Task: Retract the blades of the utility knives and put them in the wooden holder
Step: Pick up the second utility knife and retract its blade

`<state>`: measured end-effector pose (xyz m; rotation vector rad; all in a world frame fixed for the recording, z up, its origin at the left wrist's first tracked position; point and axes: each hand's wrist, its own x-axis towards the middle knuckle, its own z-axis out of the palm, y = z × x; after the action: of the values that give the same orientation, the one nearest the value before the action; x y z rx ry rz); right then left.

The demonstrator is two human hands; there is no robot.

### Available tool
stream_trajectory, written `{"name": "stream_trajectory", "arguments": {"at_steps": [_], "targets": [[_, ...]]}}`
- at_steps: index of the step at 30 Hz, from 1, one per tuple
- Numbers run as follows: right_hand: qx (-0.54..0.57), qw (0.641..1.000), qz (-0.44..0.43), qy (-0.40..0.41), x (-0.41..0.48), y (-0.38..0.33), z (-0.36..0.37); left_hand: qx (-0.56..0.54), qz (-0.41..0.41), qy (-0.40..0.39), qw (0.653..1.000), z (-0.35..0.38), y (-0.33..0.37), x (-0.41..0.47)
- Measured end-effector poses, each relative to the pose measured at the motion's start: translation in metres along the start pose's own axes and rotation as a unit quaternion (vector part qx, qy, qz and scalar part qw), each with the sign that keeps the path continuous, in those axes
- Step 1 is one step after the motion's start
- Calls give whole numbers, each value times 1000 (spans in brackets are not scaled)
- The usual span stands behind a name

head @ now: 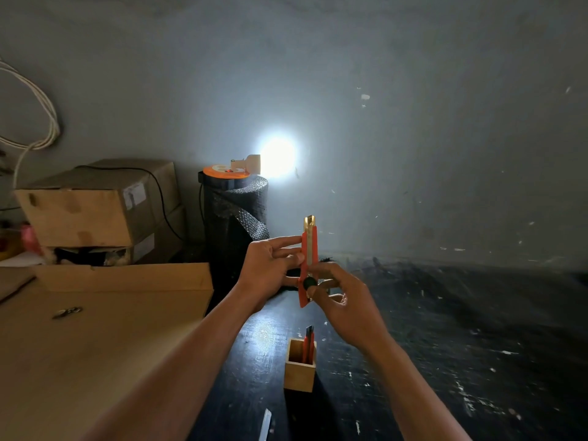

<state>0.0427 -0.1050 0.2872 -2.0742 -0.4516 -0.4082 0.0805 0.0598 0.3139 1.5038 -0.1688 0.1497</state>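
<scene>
I hold an orange utility knife [309,249] upright in front of me, its metal tip pointing up. My left hand [270,268] grips its side with thumb and fingers. My right hand [342,300] pinches the lower end, thumb by the black slider wheel. Below on the dark table stands a small square wooden holder [299,374] with another orange knife [308,343] standing inside it.
A loose strip, perhaps a blade [264,424], lies on the dark table [445,329] near the front. A large flat cardboard sheet [95,329] covers the left. Stacked cardboard boxes [95,211] and a black bubble-wrap roll [235,224] with a bright lamp stand behind.
</scene>
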Motion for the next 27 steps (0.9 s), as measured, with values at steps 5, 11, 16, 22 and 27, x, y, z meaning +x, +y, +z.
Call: {"name": "stream_trajectory", "arguments": {"at_steps": [5, 11, 16, 22, 27], "targets": [[-8, 1000, 6, -11, 2, 1, -1, 0, -1, 2, 1000, 2, 1, 0], [7, 1000, -2, -11, -2, -1, -2, 1, 2, 5, 1000, 3, 3, -3], [2, 1000, 15, -12, -2, 4, 0, 10, 2, 8, 1000, 6, 2, -2], [18, 1000, 14, -4, -5, 5, 1, 34, 9, 14, 999, 7, -3, -3], [-2, 1000, 7, -7, -5, 7, 2, 34, 6, 17, 999, 6, -6, -2]]}}
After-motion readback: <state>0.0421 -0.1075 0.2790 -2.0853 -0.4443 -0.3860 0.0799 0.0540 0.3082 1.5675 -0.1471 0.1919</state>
